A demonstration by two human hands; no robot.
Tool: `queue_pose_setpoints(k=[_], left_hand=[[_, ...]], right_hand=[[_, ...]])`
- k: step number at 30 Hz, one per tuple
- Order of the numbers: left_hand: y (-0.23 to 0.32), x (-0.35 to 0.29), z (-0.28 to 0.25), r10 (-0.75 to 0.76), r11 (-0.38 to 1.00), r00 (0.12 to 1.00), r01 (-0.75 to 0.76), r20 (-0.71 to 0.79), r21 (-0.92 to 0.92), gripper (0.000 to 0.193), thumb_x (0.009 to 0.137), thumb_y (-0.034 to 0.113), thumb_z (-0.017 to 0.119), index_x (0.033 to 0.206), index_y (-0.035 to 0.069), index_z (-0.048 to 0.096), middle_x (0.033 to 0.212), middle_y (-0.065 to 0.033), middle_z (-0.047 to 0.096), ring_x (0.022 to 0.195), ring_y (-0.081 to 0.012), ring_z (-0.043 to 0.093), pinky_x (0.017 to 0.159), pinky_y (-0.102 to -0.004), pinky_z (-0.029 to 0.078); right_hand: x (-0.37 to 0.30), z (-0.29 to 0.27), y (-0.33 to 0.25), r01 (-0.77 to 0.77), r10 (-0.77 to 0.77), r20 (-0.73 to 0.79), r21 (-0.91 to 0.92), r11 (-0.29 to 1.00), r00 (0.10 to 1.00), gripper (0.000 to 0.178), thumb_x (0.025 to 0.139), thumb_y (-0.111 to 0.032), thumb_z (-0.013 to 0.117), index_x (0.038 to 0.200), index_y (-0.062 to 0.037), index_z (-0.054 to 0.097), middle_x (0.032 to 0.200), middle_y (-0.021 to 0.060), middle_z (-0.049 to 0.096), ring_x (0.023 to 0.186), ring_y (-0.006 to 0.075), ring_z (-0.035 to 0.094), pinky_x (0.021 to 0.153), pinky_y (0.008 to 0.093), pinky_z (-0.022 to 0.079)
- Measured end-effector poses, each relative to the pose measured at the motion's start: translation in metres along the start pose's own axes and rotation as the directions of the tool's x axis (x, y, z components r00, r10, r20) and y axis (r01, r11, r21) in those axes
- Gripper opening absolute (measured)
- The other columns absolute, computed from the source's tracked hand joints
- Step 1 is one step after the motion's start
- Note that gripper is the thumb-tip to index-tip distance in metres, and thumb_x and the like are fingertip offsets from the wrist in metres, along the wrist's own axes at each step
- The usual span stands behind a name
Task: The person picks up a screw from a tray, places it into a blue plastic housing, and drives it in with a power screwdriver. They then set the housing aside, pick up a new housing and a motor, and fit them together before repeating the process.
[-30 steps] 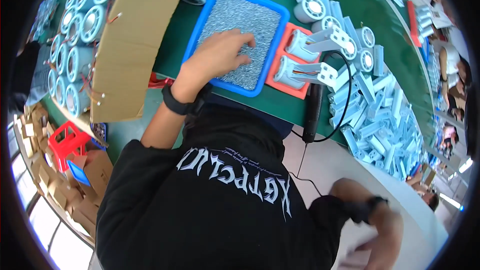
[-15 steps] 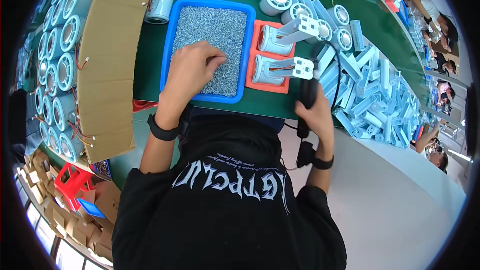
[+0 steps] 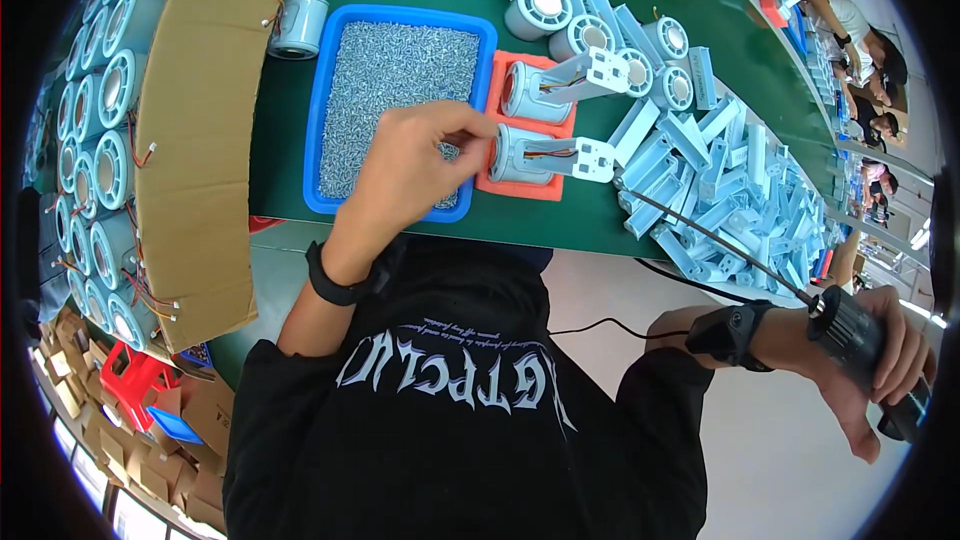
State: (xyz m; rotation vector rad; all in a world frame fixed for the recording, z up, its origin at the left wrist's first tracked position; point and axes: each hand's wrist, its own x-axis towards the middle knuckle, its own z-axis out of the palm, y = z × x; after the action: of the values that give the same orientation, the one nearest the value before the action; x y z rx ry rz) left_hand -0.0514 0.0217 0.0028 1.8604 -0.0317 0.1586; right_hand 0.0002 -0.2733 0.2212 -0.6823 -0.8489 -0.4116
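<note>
My left hand [image 3: 415, 162] has thumb and forefinger pinched together beside the nearer light-blue cylindrical motor housing [image 3: 522, 154]; whatever is in the pinch is too small to make out. That housing lies on its side in an orange-red foam holder [image 3: 547, 190], with a pale bracket [image 3: 590, 159] and wires at its right end. A second such housing [image 3: 525, 90] rests behind it. Under the hand is a blue tray [image 3: 487, 55] full of small silvery screws [image 3: 400, 65]. Far to the right, my right hand [image 3: 895, 360] grips a black electric screwdriver [image 3: 845, 330], its long shaft pointing toward the brackets.
Loose light-blue brackets [image 3: 720, 180] are heaped to the right. More housings [image 3: 582, 37] stand behind them. One housing [image 3: 298, 27] sits left of the tray, next to a cardboard sheet [image 3: 205, 140] and stacked housings [image 3: 120, 85]. A black cord [image 3: 600, 322] crosses by my waist.
My left hand has moved right, from over the screws to the nearer housing. My right hand has swung the screwdriver away from the nearer bracket, far out to the right.
</note>
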Motion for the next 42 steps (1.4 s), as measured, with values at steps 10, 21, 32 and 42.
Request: queue_pose_setpoints(k=[10, 21, 32, 42], left_hand=[[-0.005, 0.008, 0.027, 0.128, 0.944, 0.990, -0.103, 0.061, -0.313, 0.008, 0.069, -0.003, 0.063, 0.074, 0.002, 0.060, 0.076, -0.0064, 0.063, 0.069, -0.0167, 0.062, 0.056, -0.0255, 0.047], [-0.003, 0.003, 0.019, 0.238, 0.965, 0.971, -0.232, 0.035, -0.122, 0.010, 0.067, -0.004, 0.064, 0.072, 0.002, 0.058, 0.078, -0.0067, 0.064, 0.068, -0.0190, 0.061, 0.057, -0.0257, 0.048], [-0.008, -0.003, 0.050, -0.056, 0.749, 0.998, 0.070, 0.041, -0.659, 0.015, 0.071, -0.008, 0.063, 0.083, 0.001, 0.065, 0.079, -0.0064, 0.065, 0.074, -0.0137, 0.061, 0.064, -0.0246, 0.047], [-0.002, -0.001, 0.045, 0.158, 0.947, 0.987, -0.146, 0.020, -0.286, 0.014, 0.070, -0.007, 0.066, 0.083, -0.001, 0.065, 0.078, -0.0095, 0.064, 0.072, -0.0190, 0.063, 0.065, -0.0266, 0.049]], right_hand=[[0.003, -0.005, 0.027, -0.231, 0.248, 0.151, -0.122, 0.965, 0.957, 0.049, 0.058, -0.053, 0.074, 0.067, -0.0112, 0.051, 0.056, -0.0052, 0.055, 0.043, 0.0052, 0.055, 0.044, 0.0143, 0.052], [0.012, -0.020, 0.032, -0.322, 0.319, 0.222, -0.025, 0.946, 0.921, 0.057, 0.054, -0.063, 0.071, 0.071, -0.0115, 0.053, 0.055, -0.0068, 0.055, 0.043, 0.0041, 0.055, 0.045, 0.0138, 0.051], [-0.028, -0.028, 0.076, -0.358, 0.353, 0.107, 0.031, 0.933, 0.929, 0.062, 0.055, -0.057, 0.070, 0.090, -0.0071, 0.056, 0.059, -0.0037, 0.055, 0.043, 0.0054, 0.054, 0.047, 0.0162, 0.050], [-0.030, -0.018, 0.096, -0.401, 0.395, 0.238, -0.028, 0.916, 0.887, 0.067, 0.058, -0.055, 0.073, 0.100, -0.0063, 0.054, 0.063, -0.0014, 0.056, 0.046, 0.0075, 0.056, 0.048, 0.0177, 0.051]])
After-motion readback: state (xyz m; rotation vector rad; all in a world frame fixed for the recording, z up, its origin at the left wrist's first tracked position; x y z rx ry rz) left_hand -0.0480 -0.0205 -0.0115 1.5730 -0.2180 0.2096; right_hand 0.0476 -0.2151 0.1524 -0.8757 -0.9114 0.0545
